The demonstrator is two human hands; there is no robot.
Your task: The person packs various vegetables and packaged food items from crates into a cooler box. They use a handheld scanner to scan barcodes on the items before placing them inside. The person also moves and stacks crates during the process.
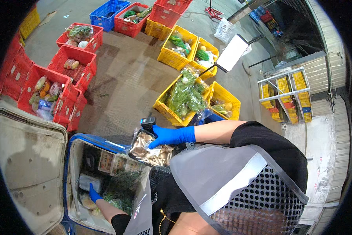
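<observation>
My right hand (165, 136), in a blue glove, grips a clear-wrapped black tray of mushrooms (151, 149) just outside the cooler. A small black device with a screen (148, 122) sits at this hand's fingers. My left hand (94, 194), also gloved in blue, reaches down into the open insulated box (71, 176). Its fingertips meet the edge of a pale wrapped package (90, 182); whether they hold it is unclear. Around that hand lie bagged leafy greens (117, 202), a round pale item in clear wrap (87, 202) and several packed trays (107, 161).
The box's lid (29, 164) hangs open at the left. Red crates (51, 91) of produce stand beyond it. Yellow crates (164, 110), one heaped with bagged greens (186, 94), are near my right arm. A white panel on a stand (232, 53) rises behind them.
</observation>
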